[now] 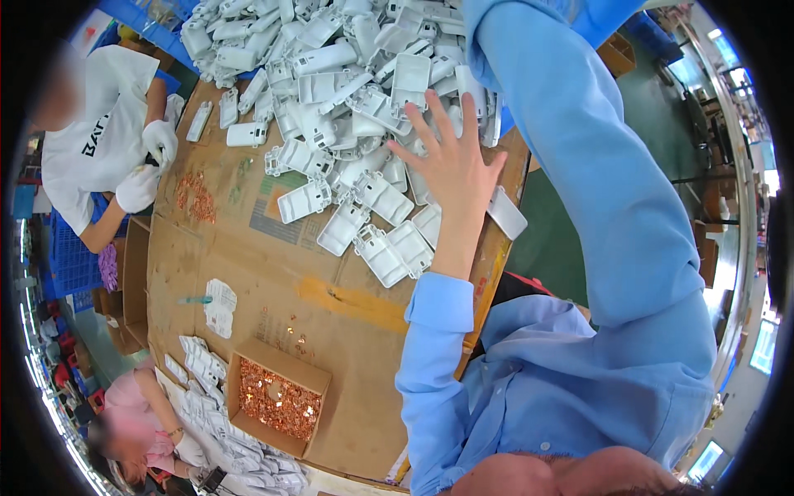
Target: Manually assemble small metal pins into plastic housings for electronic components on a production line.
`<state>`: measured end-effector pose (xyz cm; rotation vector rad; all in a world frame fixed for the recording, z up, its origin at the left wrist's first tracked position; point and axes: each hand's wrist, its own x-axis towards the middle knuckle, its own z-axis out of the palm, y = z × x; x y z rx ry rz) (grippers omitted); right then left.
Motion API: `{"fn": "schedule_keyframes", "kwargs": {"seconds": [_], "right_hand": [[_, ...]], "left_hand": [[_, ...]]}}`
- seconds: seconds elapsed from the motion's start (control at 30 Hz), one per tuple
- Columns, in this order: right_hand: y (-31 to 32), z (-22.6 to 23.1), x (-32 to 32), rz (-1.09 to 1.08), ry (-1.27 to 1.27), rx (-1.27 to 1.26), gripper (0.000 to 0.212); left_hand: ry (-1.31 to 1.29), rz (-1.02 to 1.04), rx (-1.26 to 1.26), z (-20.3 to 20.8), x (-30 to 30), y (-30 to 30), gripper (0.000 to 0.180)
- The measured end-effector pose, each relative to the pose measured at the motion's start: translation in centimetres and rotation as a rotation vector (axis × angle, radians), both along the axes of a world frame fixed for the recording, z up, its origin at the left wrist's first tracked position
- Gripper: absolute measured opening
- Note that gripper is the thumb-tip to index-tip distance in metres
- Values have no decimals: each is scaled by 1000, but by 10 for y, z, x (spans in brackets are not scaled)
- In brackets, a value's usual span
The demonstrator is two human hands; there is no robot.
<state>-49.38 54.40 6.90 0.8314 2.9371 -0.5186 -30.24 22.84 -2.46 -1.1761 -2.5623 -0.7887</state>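
My left hand point(453, 161) is spread open, fingers apart, over the near right side of a big heap of white plastic housings point(331, 87). Its fingertips reach the edge of the pile, but I cannot tell whether they press on any piece. Beside the wrist lie several loose housings, one of them a shallow tray-like shell point(506, 213) at the table's right edge. My right arm point(591, 157), in a blue sleeve, stretches up past the heap toward the top edge, and its hand is out of view.
A cardboard-covered table point(248, 273) carries the heap. An open cardboard box point(324, 388) of small copper-coloured parts stands near its front, beside more white housings point(240, 446). Two co-workers in white gloves point(136, 186) work at the left. Blue plastic point(604, 15) shows at the top.
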Motion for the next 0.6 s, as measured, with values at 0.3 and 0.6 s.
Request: {"fn": "schedule_keyframes", "kwargs": {"seconds": [0.3, 0.6], "right_hand": [[-102, -21, 15, -277, 25, 270, 96], [-103, -46, 26, -326, 161, 330, 85]], "left_hand": [[150, -175, 31, -24, 45, -16, 75], [120, -54, -222, -27, 39, -50, 74]]}}
